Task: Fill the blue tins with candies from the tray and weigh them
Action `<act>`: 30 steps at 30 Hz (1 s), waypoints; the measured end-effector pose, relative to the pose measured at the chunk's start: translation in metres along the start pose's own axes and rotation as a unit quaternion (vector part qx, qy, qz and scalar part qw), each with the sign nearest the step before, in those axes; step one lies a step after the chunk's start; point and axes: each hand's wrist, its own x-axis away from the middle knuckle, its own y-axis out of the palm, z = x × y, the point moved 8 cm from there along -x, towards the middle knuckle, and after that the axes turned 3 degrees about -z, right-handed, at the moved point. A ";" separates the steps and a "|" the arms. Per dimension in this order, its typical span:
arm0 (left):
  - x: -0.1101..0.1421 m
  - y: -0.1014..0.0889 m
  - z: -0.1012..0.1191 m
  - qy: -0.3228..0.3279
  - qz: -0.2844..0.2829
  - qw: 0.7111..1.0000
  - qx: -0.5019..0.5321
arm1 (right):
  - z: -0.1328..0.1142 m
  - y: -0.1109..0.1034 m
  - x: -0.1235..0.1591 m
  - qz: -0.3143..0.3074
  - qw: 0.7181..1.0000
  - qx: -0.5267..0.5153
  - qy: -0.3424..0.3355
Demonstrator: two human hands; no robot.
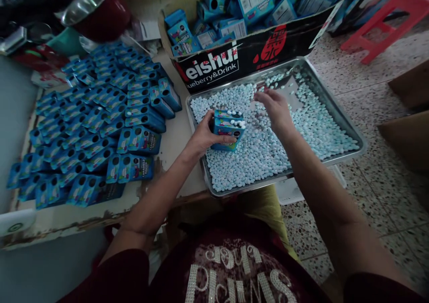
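My left hand [204,135] grips a pair of small blue candy boxes [226,137] side by side, upright over the near left of the metal tray [358,149]. White candies bulge from the holes in their tops. Pale blue and white candies [248,160] are spread across the tray. At the tray's far side my right hand [275,108] reaches down to the candies with its fingers drawn together. Something dark red shows by its fingertips, too small and dim to name. Whether candies are inside its grip is hidden.
Many blue boxes with round holes in their tops [97,111] stand packed on the table to the left. A black carton [248,57] heaped with blue boxes is behind the tray. A red pot [100,14] stands at back left, a red stool [385,19] at right.
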 end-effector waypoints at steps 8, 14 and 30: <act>0.001 0.003 -0.005 0.059 -0.046 0.997 -0.013 | -0.006 0.016 0.017 -0.075 0.969 0.228 -0.062; 0.002 -0.011 0.026 0.114 -0.082 0.980 -0.144 | -0.017 0.036 0.024 -0.130 0.949 0.269 -0.096; 0.006 -0.062 -0.001 0.075 -0.076 0.992 -0.064 | -0.005 0.044 0.036 -0.180 0.927 0.289 -0.155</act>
